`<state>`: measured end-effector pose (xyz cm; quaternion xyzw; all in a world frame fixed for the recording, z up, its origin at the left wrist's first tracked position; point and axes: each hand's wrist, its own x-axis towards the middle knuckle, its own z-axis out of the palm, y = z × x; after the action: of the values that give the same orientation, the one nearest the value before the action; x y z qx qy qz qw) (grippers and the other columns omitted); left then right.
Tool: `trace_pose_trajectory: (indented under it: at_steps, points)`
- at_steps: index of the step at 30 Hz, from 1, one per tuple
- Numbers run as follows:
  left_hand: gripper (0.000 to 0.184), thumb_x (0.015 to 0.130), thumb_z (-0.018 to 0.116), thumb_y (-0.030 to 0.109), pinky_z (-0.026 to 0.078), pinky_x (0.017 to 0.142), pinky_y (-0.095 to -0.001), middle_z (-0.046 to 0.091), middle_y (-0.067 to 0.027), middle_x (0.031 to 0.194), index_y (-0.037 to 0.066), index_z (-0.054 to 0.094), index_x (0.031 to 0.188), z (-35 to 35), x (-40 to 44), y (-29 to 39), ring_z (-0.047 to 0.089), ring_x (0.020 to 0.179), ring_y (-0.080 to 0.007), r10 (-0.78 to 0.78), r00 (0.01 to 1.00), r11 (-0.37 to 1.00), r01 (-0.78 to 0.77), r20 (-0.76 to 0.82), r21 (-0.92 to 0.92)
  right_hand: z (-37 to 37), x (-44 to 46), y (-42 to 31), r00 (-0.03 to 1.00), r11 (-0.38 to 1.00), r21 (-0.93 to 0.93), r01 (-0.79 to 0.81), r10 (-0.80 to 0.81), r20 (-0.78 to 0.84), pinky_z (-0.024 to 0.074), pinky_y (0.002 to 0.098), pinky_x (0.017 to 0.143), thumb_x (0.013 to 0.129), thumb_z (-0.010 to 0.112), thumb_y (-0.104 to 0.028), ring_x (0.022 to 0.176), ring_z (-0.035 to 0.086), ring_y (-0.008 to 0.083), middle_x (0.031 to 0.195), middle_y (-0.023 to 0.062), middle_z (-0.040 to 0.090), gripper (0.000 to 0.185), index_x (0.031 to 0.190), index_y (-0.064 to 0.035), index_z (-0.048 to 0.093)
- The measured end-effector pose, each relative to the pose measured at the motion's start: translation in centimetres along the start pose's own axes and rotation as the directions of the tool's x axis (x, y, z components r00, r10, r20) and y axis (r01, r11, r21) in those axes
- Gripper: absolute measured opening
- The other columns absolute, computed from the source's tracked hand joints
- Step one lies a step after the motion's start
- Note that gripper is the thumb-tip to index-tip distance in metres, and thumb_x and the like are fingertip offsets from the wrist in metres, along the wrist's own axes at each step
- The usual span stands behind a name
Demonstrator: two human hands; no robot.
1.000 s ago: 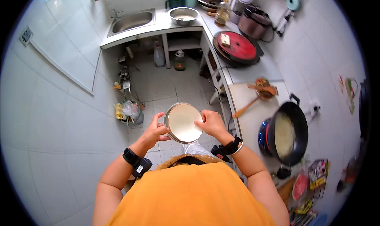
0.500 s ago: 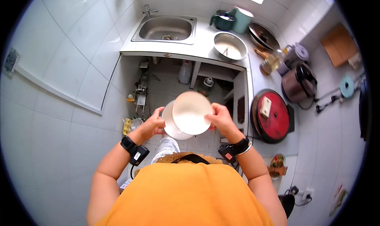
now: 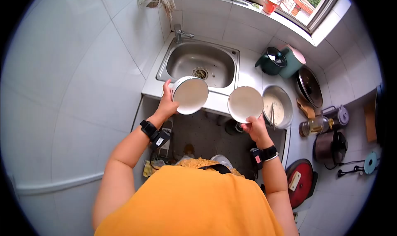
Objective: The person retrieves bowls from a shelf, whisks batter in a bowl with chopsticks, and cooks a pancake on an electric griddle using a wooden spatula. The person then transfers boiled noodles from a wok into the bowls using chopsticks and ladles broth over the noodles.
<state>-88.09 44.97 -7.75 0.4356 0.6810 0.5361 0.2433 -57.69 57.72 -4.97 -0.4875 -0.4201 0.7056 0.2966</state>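
Before sink [image 3: 215,58], both arms reach forward, each grip [image 3: 167,105] on dishware [image 3: 190,96].

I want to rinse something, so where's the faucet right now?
In the head view, the faucet stands at the back left corner of the steel sink, beside the tiled wall on your left.
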Motion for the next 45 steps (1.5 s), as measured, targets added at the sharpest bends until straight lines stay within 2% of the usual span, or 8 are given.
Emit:
trace_pose_trajectory:
  at_steps: [6,11,14,29,35,38,44,45]
  points:
    - [0.079,0.070,0.054,-0.007,0.044,0.083,-0.0389,0.044,-0.0191,0.117,0.013,0.012,0.135,-0.2,8.9,3.3,0.050,0.104,-0.0342,0.340,0.934,0.890,-0.281,-0.112,0.359,4.1,8.9,-5.0,0.873,0.753,-0.504,0.423,-0.487,0.005,0.0484,0.0270,0.040,0.083,0.038,0.001,0.046,0.057,0.0185,0.083,0.0160,0.058,0.042,0.120,-0.0112,0.021]
    - [0.075,0.070,0.051,-0.011,0.046,0.081,-0.0391,0.044,-0.0197,0.122,0.011,0.017,0.133,0.1,13.2,4.9,0.049,0.106,-0.0364,0.523,0.848,0.760,-0.419,-0.085,0.497,4.0,13.8,-6.4,0.464,0.140,-0.703,0.697,-0.836,0.293,0.0494,0.0326,0.057,0.075,0.050,0.010,0.071,0.062,0.0261,0.092,0.0170,0.058,0.056,0.121,-0.0133,0.026]
    - [0.072,0.070,0.054,-0.009,0.046,0.082,-0.0384,0.045,-0.0188,0.121,0.011,0.021,0.131,0.8,15.4,6.6,0.050,0.105,-0.0365,0.592,0.801,0.710,-0.467,-0.088,0.527,3.9,15.6,-8.7,0.349,0.023,-0.657,0.754,-0.860,0.371,0.0490,0.0375,0.068,0.073,0.055,0.009,0.083,0.061,0.0345,0.095,0.0199,0.057,0.060,0.121,-0.0127,0.026]
    - [0.076,0.069,0.060,-0.004,0.046,0.082,-0.0385,0.047,-0.0190,0.117,0.009,0.019,0.132,1.1,21.2,6.6,0.050,0.104,-0.0369,0.659,0.746,0.648,-0.497,-0.098,0.578,4.0,21.1,-11.8,0.348,0.096,-0.558,0.824,-0.864,0.364,0.0497,0.0400,0.070,0.069,0.060,0.006,0.087,0.058,0.0396,0.101,0.0196,0.056,0.062,0.119,-0.0140,0.028]
    - [0.072,0.073,0.055,-0.003,0.044,0.084,-0.0385,0.044,-0.0219,0.120,0.010,0.018,0.133,0.6,21.8,5.6,0.048,0.107,-0.0372,0.530,0.814,0.800,-0.386,-0.239,0.459,5.1,21.6,-11.2,0.611,0.487,-0.419,0.766,-0.754,0.242,0.0481,0.0404,0.071,0.070,0.055,0.008,0.088,0.056,0.0415,0.097,0.0192,0.057,0.061,0.119,-0.0165,0.027]
    - [0.070,0.073,0.055,-0.003,0.044,0.085,-0.0386,0.043,-0.0208,0.121,0.010,0.019,0.132,0.2,21.4,5.5,0.047,0.109,-0.0366,0.473,0.860,0.804,-0.332,-0.191,0.494,5.8,21.5,-11.3,0.434,0.218,-0.554,0.804,-0.851,0.296,0.0478,0.0416,0.071,0.071,0.054,0.008,0.090,0.056,0.0420,0.099,0.0197,0.057,0.061,0.119,-0.0169,0.028]
    - [0.067,0.072,0.054,-0.004,0.044,0.085,-0.0388,0.042,-0.0174,0.123,0.008,0.023,0.131,-0.2,21.5,4.1,0.046,0.110,-0.0346,0.516,0.845,0.741,-0.358,-0.141,0.568,6.9,21.5,-9.9,0.482,0.267,-0.611,0.745,-0.849,0.216,0.0465,0.0441,0.072,0.071,0.054,0.008,0.094,0.053,0.0437,0.102,0.0210,0.056,0.061,0.119,-0.0173,0.028]
    - [0.067,0.072,0.054,-0.004,0.044,0.085,-0.0388,0.042,-0.0174,0.123,0.008,0.023,0.131,-0.2,21.4,3.8,0.046,0.110,-0.0346,0.529,0.837,0.738,-0.372,-0.140,0.563,6.7,22.1,-9.4,0.526,0.301,-0.635,0.711,-0.828,0.197,0.0481,0.0398,0.064,0.073,0.052,0.008,0.080,0.060,0.0379,0.095,0.0176,0.057,0.057,0.119,-0.0170,0.029]
